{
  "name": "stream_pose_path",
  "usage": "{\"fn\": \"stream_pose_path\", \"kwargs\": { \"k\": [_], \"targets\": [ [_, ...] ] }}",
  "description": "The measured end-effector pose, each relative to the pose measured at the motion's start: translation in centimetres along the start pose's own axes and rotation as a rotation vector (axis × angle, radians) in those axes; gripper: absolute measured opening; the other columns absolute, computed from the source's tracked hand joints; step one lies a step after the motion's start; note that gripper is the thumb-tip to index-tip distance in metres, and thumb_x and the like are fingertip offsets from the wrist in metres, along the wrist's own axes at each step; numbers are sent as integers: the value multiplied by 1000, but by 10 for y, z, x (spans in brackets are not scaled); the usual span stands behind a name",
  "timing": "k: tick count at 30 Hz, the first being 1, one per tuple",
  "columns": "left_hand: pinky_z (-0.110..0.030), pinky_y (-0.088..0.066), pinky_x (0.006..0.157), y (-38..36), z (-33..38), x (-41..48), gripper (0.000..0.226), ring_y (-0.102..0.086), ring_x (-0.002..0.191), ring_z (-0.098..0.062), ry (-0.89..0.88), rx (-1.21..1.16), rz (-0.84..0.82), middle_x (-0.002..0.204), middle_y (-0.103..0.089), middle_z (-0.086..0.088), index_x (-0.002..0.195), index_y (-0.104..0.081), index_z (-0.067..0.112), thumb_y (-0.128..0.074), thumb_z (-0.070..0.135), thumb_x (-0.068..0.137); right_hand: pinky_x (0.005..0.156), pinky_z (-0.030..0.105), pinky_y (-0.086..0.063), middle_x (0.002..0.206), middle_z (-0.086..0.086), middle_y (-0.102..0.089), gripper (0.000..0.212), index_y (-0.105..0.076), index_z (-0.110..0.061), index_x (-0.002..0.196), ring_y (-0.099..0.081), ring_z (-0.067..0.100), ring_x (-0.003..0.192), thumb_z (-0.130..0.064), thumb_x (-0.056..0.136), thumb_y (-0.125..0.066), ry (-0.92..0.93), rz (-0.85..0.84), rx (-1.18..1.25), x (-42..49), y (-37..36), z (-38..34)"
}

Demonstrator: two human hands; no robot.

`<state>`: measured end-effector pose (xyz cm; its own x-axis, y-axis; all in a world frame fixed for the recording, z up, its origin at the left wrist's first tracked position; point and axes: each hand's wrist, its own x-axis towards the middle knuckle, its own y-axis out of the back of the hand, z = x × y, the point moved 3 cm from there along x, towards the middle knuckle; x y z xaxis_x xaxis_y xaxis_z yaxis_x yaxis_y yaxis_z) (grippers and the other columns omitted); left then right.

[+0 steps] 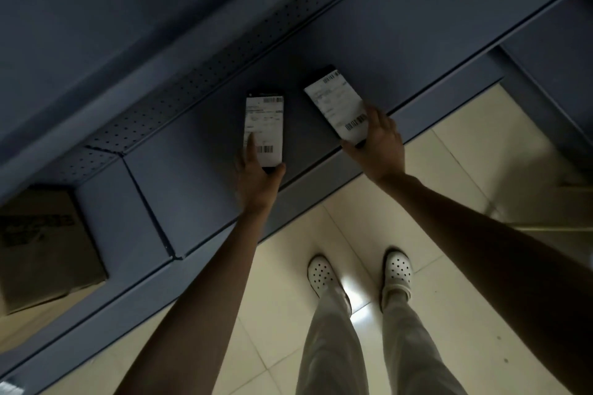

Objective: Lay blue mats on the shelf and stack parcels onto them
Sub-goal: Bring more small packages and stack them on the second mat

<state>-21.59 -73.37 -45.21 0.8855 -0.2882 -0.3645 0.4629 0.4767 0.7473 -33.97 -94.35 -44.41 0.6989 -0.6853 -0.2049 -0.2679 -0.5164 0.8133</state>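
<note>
At a dim blue shelf (433, 109) above a tiled floor (465, 154), a person holds two small dark parcels, each faced with a white shipping label, over a blue mat (192, 186) already laid along the shelf. The left hand (260, 173) grips the near end of the left parcel (264, 128), one finger flat on its label. The right hand (380, 144) curls round the near end of the right parcel (337, 106), which sits askew. Whether either parcel rests fully on the mat cannot be told. The stacking step appears under way; next, both likely need squaring side by side before release. A cardboard box (48, 247) stands at far left.
</note>
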Motion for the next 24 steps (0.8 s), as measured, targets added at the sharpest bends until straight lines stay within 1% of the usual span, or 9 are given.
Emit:
{"fn": "stream_pose_path", "kwargs": {
  "k": [5,7,10,12,14,16,18,21,24],
  "targets": [
    [-52,-50,97,16,9,-54,88,-48,128,-35,-7,-41,-55,149,-37,-13,154,-27,21,-76,27,81,97,51,-50,145,7,-45,82,-33,-16,148,-44,31,129,-37,80,-73,-53,39,69,-76,28,1],
    [-50,-52,94,26,16,-81,87,-51,125,-34,-6,-39,-41,146,-41,-12,153,-30,20,-76,28,80,95,52,-50,146,6,-44,81,-34,-17,148,-44,31,128,-38,80,-73,-45,44,84,-99,44,-5],
    [-52,-49,95,35,25,-126,86,-47,128,-33,-30,-52,-21,147,-41,-11,153,-31,21,-76,28,80,95,52,-50,146,5,-44,81,-35,-17,147,-42,30,129,-37,79,-74,-9,49,105,-132,69,-16],
    [-51,-49,97,42,26,-159,87,-43,132,-30,-46,-65,7,149,-39,-8,153,-30,24,-76,30,80,96,52,-49,146,5,-44,80,-37,-16,147,-41,30,130,-34,79,-75,14,40,147,-158,85,-23],
    [-47,-51,95,48,21,-194,87,-43,132,-26,-91,-82,39,149,-37,-5,153,-29,28,-76,30,80,97,51,-47,145,7,-45,80,-36,-14,147,-40,30,131,-32,79,-75,55,11,186,-189,98,-29],
    [-40,-52,92,55,12,-230,87,-47,129,-20,-136,-70,80,147,-38,0,152,-29,32,-76,32,79,98,45,-47,144,6,-46,82,-35,-16,149,-41,29,130,-30,79,-76,111,-6,215,-224,110,-31],
    [-36,-50,90,63,1,-268,88,-46,130,-17,-166,-36,134,148,-36,5,151,-30,34,-76,34,76,96,38,-44,143,5,-47,84,-34,-19,150,-40,26,130,-30,79,-76,162,-16,245,-258,124,-33],
    [-42,-51,95,79,-10,-322,88,-44,133,-21,-181,31,212,151,-35,5,151,-32,30,-77,34,74,102,37,-42,145,5,-45,84,-33,-21,151,-39,24,132,-30,80,-76,238,-34,273,-297,146,-42],
    [-46,-53,91,107,-20,-372,88,-45,131,-23,-151,103,317,152,-33,5,151,-31,33,-76,35,75,107,39,-40,147,4,-44,84,-35,-22,150,-40,24,134,-31,79,-77,344,-59,293,-324,170,-71]
  ]
}}
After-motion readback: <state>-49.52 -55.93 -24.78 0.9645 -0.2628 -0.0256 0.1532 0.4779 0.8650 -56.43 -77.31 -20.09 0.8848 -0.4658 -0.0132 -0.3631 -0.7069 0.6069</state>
